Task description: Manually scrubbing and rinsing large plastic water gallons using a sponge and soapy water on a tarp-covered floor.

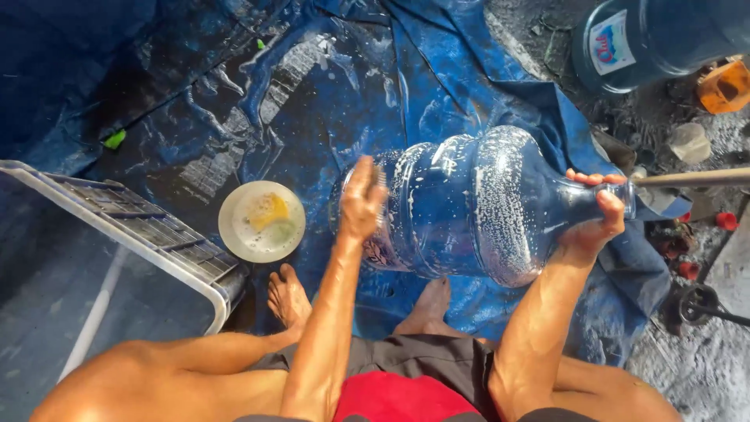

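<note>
two hands on one soapy jug

i have one big blue water jug [476, 207] lying on its side on the blue tarp [328, 86], near the tarp's right edge, just beyond my two bare feet. soap suds cling to its ribbed wall in white streaks.

my left hand [362, 205] is closed around a scrubbing pad and pressed against the jug's flat bottom end; the pad itself is mostly hidden under my fingers, so i cannot tell its colour. my right hand [598, 215] is wrapped tight around the jug's narrow neck, fingers curled over the top, thumb below.

one thin stick [691, 178] runs from the neck end off toward the right edge of view.

one round white bowl [261, 221] sits on the tarp to the left of the jug, apart from it, with one yellow sponge [270, 211] and some pale liquid inside. one white plastic crate [133, 230] lies tilted at the tarp's left side, its corner just beside the bowl.

a second blue jug [664, 39] with a label lies off the tarp in the far right corner, on dark gritty ground. so two jugs in all. beside it sits one orange container [726, 87], and a few small red caps [726, 221] are scattered on the ground at the right.
</note>
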